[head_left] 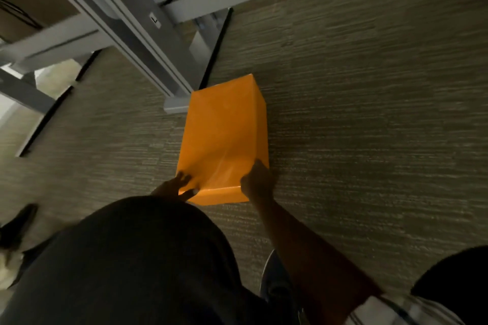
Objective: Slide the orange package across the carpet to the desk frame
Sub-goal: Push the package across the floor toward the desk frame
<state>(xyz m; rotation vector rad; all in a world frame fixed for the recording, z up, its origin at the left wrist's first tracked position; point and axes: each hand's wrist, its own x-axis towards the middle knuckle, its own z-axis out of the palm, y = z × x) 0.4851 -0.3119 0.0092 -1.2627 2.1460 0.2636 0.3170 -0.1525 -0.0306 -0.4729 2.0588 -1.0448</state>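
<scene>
Orange package (223,137) lies flat on the striped carpet (356,113), its far left corner just beside the foot of the grey desk frame (148,34). Left hand (177,185) presses spread fingers on the near left corner. Right hand (257,181) clasps the near right corner.

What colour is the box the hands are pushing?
Orange package, plain and glossy, seen in the head view.

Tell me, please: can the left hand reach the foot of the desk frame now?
Probably yes: the left hand rests on the orange package, and bare carpet lies between it and the frame's foot.
</scene>
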